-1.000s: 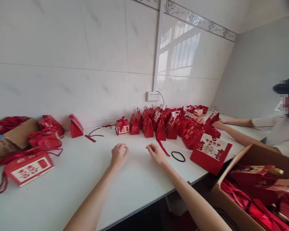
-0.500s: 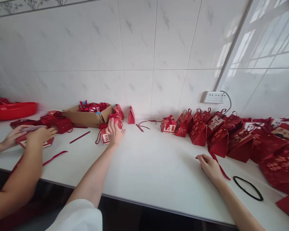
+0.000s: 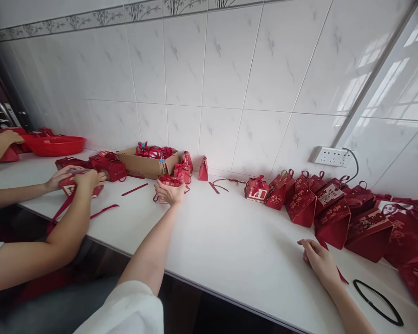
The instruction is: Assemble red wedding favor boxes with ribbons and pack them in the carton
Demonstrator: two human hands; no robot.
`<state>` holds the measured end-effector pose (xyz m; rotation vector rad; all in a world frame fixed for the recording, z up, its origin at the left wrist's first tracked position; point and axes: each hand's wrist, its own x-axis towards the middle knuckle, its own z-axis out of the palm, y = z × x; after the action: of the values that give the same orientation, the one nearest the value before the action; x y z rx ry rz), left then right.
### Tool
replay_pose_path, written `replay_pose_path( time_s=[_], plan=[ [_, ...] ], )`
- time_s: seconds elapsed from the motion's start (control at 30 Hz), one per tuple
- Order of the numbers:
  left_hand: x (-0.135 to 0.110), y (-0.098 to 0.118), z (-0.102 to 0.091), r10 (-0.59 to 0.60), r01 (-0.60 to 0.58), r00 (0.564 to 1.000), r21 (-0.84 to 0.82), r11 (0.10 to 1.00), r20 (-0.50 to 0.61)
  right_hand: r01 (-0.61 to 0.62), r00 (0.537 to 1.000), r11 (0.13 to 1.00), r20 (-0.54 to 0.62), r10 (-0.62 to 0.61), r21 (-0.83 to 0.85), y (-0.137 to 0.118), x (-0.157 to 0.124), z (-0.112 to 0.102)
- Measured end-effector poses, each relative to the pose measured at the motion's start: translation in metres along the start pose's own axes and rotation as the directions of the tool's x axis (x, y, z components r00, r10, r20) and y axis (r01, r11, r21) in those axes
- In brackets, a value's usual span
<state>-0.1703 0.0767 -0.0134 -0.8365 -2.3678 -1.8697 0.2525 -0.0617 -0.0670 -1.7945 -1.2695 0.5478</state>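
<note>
My left hand [image 3: 171, 191] reaches out over the table and is closed round a small red gift box [image 3: 172, 180] with a ribbon bow on top. The palm and fingers hide most of that box. Right behind it stands another red gift box [image 3: 183, 171], also tied with ribbon. Resting on the table at the right, my right hand [image 3: 318, 260] has its fingers curled in, with nothing visible in them. A dark red ribbon [image 3: 342, 275] runs partly behind that hand. A black loop [image 3: 378, 301] lies to the right of my forearm.
Many red gift boxes [image 3: 301, 204] line the right side by the wall. A cardboard carton [image 3: 139, 164] full of red items, a red basin [image 3: 57, 145] and loose ribbon strips [image 3: 134, 189] are leftward. A co-worker's hands [image 3: 87, 178] hold a red box; another person's hand [image 3: 10, 137] is far left.
My left hand has come down and closed round the red gift box. My right hand stays by the ribbon, fingers curled. The view has turned left, showing another person's hands at far left.
</note>
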Motion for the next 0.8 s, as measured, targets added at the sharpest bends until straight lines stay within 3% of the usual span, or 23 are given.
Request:
replay_pose_path(
  time_s=[0.1, 0.2, 0.27, 0.33, 0.43, 0.53, 0.6, 0.8],
  plan=[
    [-0.004, -0.004, -0.007, 0.052, -0.049, 0.997, -0.055, 0.997, 0.065, 0.007, 1.000, 1.000, 0.008, -0.007, -0.002, 0.001, 0.001, 0.001],
    [-0.033, -0.003, -0.007, 0.258, -0.224, 0.947, -0.180, 0.958, 0.193, 0.032, 0.999, 0.999, -0.006, -0.032, 0.034, 0.001, 0.002, 0.003],
    [-0.065, 0.004, -0.004, 0.449, -0.353, 0.839, -0.322, 0.879, 0.306, 0.046, 0.999, 0.995, -0.023, -0.044, 0.092, 0.000, 0.002, 0.004],
    [-0.100, 0.016, 0.001, 0.617, -0.420, 0.680, -0.480, 0.770, 0.395, 0.053, 0.998, 0.988, -0.039, -0.047, 0.147, -0.001, 0.001, 0.005],
    [-0.150, 0.035, 0.011, 0.777, -0.405, 0.442, -0.673, 0.619, 0.449, 0.057, 0.997, 0.977, -0.062, -0.045, 0.207, -0.001, 0.001, 0.006],
    [-0.187, 0.044, 0.021, 0.850, -0.321, 0.261, -0.790, 0.523, 0.457, 0.089, 0.992, 0.953, -0.109, -0.060, 0.289, 0.001, 0.002, 0.006],
    [-0.205, 0.042, 0.027, 0.858, -0.253, 0.194, -0.821, 0.512, 0.475, 0.126, 0.987, 0.930, -0.141, -0.082, 0.345, 0.000, 0.000, 0.006],
    [-0.225, 0.040, 0.034, 0.808, -0.096, 0.090, -0.802, 0.590, 0.583, 0.176, 0.984, 0.860, -0.079, -0.157, 0.479, -0.014, -0.005, 0.010]
  ],
)
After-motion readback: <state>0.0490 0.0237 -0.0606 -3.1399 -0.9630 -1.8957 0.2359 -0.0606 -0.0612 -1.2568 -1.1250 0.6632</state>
